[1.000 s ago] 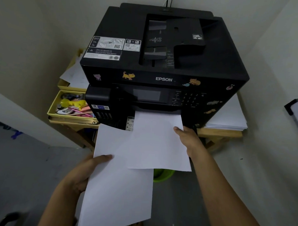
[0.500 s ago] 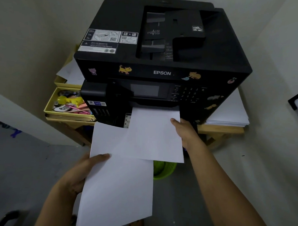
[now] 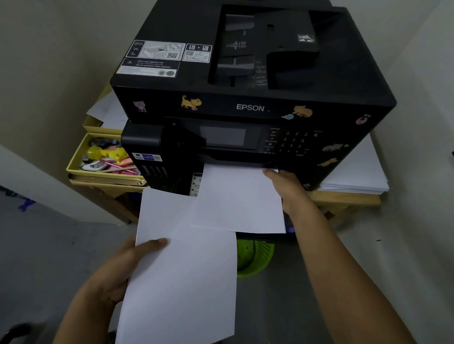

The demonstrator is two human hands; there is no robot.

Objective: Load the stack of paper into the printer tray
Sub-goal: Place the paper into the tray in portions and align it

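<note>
Paper [image 3: 240,198] is light and floppy, so hold the edges: right hand [image 3: 287,190] pinches the sheets entering the printer [image 3: 249,107], left hand [image 3: 123,268] grips the spare stack [image 3: 182,279].

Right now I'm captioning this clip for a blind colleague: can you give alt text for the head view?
A person's right hand holds white paper at the front slot of a black Epson printer, while the left hand holds another sheet lower down. A paper stack lies beside the printer.
</note>
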